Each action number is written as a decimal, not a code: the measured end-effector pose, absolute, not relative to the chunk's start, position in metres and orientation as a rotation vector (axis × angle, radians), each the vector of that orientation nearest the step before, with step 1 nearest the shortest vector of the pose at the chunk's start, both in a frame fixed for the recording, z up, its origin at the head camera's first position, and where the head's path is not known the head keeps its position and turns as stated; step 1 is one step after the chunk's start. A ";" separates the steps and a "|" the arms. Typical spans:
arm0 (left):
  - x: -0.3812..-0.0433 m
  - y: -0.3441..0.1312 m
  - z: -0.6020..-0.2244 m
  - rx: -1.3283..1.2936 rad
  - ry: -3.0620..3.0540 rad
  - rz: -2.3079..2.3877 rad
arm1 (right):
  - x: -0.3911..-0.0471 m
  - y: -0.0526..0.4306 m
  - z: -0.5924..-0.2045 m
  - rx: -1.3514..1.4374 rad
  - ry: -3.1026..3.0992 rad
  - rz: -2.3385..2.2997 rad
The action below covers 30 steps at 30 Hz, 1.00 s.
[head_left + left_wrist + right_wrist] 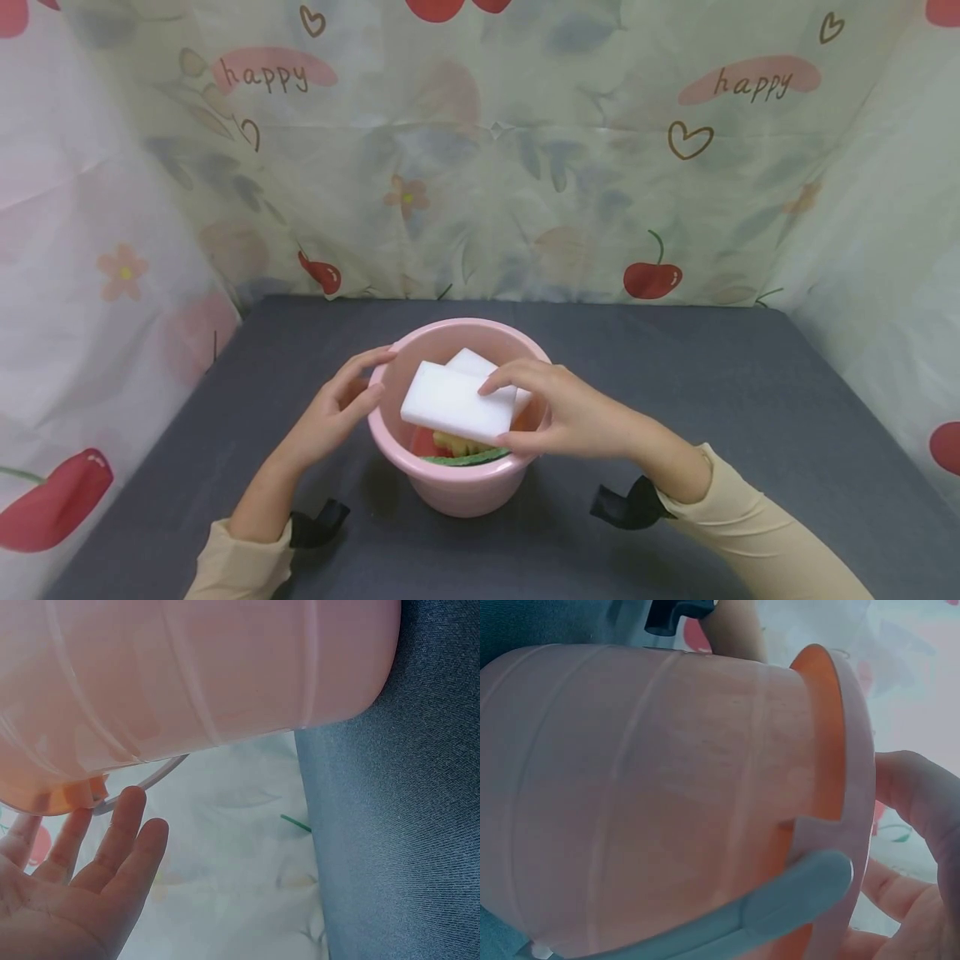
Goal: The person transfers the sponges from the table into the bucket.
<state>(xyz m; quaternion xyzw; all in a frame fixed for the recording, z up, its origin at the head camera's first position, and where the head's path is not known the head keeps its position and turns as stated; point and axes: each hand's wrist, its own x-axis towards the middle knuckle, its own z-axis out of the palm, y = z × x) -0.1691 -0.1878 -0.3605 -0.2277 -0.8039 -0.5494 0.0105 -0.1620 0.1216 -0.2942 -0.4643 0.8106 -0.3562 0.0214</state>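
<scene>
A pink bucket [465, 492] with a grey handle [795, 900] stands upright on the dark cloth. My right hand [581, 412] reaches over its right rim and pinches a white sponge [450, 400], a smooth rectangular block, with thumb and fingers at its right end. Another white sponge [468, 362] lies partly hidden behind it. Lower in the bucket show a yellow piece [457, 444], a green strip [468, 458] and something red [423, 440]. At the left rim, my left hand [333, 412] touches the bucket with fairly straight, spread fingers; its palm [52, 915] is away from the wall.
A dark cloth [675, 358] covers the table around the bucket. Patterned curtains [495, 167] hang behind it and on both sides. A black strap [318, 525] sticks out at the left wrist, and another black strap [633, 504] at the right.
</scene>
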 end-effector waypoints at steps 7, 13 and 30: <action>-0.169 -0.188 -0.360 -0.696 -2.514 -1.730 | -0.163 0.119 -0.296 -1.490 2.530 -1.039; -0.169 -0.188 -0.360 -0.692 -2.515 -1.731 | -0.163 0.117 -0.295 -1.512 2.535 -0.996; -0.169 -0.188 -0.359 -0.706 -2.527 -1.705 | -0.164 0.118 -0.295 -1.530 2.534 -0.881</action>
